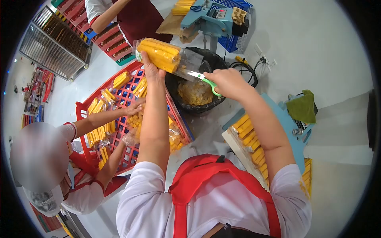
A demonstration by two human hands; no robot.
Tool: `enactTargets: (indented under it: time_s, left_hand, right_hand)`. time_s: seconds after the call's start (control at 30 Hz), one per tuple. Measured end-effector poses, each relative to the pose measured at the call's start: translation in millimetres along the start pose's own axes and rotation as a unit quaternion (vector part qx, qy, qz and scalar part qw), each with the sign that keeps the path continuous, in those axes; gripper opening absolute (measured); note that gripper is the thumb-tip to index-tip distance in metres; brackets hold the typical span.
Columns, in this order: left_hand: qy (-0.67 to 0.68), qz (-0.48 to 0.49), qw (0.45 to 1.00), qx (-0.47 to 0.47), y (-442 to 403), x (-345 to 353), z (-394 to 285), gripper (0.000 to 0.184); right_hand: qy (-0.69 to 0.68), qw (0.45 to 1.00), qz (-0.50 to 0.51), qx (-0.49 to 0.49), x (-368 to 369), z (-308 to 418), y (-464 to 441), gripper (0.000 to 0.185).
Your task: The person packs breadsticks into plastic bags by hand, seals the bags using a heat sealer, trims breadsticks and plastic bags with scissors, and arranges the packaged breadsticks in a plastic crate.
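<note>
My left hand holds up a clear plastic bag of yellow sticks, its empty end stretching to the right. My right hand is closed on green-handled scissors, whose blades lie at the empty end of the bag. Below the bag and scissors is a black-lined bin with yellowish scraps inside. Left of my left forearm, a red crate holds several bagged bundles of yellow sticks.
A co-worker at the left reaches both hands into the crate. Another person stands beyond it. Blue machines are at the top and right. A tray of yellow sticks lies by my right arm; cables are behind the bin.
</note>
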State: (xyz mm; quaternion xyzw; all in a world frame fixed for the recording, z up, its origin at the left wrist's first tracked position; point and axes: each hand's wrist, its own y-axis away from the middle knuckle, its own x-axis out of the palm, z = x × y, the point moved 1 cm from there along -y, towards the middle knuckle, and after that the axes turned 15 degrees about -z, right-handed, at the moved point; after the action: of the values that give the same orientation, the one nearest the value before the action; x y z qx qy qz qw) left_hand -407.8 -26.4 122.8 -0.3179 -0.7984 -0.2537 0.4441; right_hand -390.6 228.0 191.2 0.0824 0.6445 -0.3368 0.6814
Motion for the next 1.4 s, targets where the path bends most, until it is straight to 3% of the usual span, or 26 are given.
enactTargets:
  time_s: [0.17, 0.23, 0.27, 0.3, 0.4, 0.47, 0.57, 0.6, 0.7, 0.73, 0.8, 0.9, 0.97, 1.07, 1.1, 1.17, 1.2, 1.3, 1.4]
  left_hand:
    - [-0.053, 0.011, 0.996, 0.075, -22, -2, -13, 0.044]
    - [-0.072, -0.006, 0.992, 0.100, -19, 4, -35, 0.045]
    - [-0.126, 0.000, 0.983, 0.135, -32, -4, -45, 0.050]
    - [-0.127, -0.012, 0.981, 0.144, -27, 2, -57, 0.050]
    - [-0.096, -0.028, 0.985, 0.141, -28, 1, -90, 0.050]
    - [-0.053, -0.038, 0.982, 0.175, -32, -5, -113, 0.051]
    - [-0.078, -0.072, 0.976, 0.192, -18, -15, -146, 0.050]
    - [-0.084, -0.089, 0.973, 0.197, -12, -18, -157, 0.050]
    - [-0.077, -0.094, 0.968, 0.220, 4, -36, -192, 0.051]
    - [-0.089, -0.073, 0.957, 0.266, 1, -50, -206, 0.053]
    - [-0.075, -0.098, 0.960, 0.250, 20, -63, -228, 0.053]
    - [-0.084, -0.127, 0.955, 0.254, 46, -89, -254, 0.056]
    - [-0.131, -0.154, 0.940, 0.275, 62, -110, -264, 0.059]
    - [-0.136, -0.229, 0.942, 0.203, 94, -130, -266, 0.071]
    - [-0.146, -0.167, 0.948, 0.229, 98, -134, -263, 0.076]
    - [-0.067, -0.182, 0.960, 0.203, 114, -123, -246, 0.075]
    - [-0.030, -0.140, 0.973, 0.181, 102, -154, -258, 0.077]
    - [0.041, -0.214, 0.963, 0.160, 105, -159, -251, 0.076]
    - [0.077, -0.142, 0.981, 0.104, 90, -181, -266, 0.074]
  right_hand:
    - [0.143, 0.990, 0.006, -0.010, 14, -15, -10, 0.031]
    - [0.110, 0.993, -0.041, -0.026, 5, -20, -3, 0.027]
    - [0.127, 0.992, 0.000, 0.011, 6, -23, -2, 0.030]
    - [0.110, 0.994, -0.018, 0.009, 4, -25, 3, 0.036]
    - [0.120, 0.988, 0.068, 0.062, 6, -30, 9, 0.042]
    - [0.058, 0.994, -0.087, 0.036, 16, -39, 17, 0.033]
    - [0.047, 0.988, -0.106, 0.097, 30, -38, 24, 0.044]
    - [0.053, 0.993, -0.024, 0.101, 40, -44, 29, 0.047]
    - [-0.028, 0.990, -0.007, 0.137, 46, -42, 48, 0.051]
    - [-0.043, 0.973, -0.011, 0.227, 39, -38, 57, 0.054]
    - [-0.131, 0.947, -0.100, 0.275, 41, -57, 91, 0.057]
    - [-0.192, 0.905, -0.098, 0.368, 9, -65, 146, 0.060]
    - [-0.244, 0.791, -0.065, 0.558, -23, -67, 175, 0.064]
    - [-0.216, 0.778, -0.186, 0.560, -42, -104, 246, 0.067]
    - [-0.187, 0.767, -0.206, 0.579, -61, -103, 262, 0.067]
    - [-0.191, 0.713, -0.256, 0.624, -81, -98, 276, 0.064]
    - [-0.174, 0.703, -0.272, 0.634, -82, -114, 298, 0.064]
    - [-0.003, 0.745, -0.279, 0.606, -60, -157, 361, 0.060]
    - [0.015, 0.721, -0.221, 0.656, -54, -156, 365, 0.060]
